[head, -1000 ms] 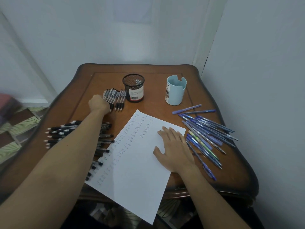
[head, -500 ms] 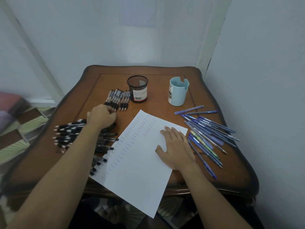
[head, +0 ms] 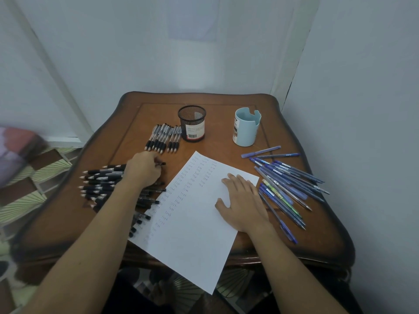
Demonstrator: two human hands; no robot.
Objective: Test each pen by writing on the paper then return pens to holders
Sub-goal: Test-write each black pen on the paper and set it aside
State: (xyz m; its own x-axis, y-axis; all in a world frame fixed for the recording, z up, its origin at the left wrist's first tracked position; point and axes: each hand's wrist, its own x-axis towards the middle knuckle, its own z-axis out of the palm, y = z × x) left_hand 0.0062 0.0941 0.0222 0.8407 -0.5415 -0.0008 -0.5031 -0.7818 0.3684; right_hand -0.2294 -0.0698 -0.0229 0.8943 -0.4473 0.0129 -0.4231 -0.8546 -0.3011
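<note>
Black pen [head: 161, 164] is in the left hand [head: 142, 172], fingers curled round it, one end poking out above the black pen pile [head: 102, 184], just left of the paper [head: 192, 234]. Right hand [head: 244, 205] lies flat on the paper, fingers straight and slightly apart. Mesh holder [head: 192, 123] and blue holder [head: 247, 132] show only their inner walls. Pen body is hidden in the fist. Blue pens [head: 292, 180] lie on the right of the wooden bench [head: 226, 105], which sits in a white-walled corner.
</note>
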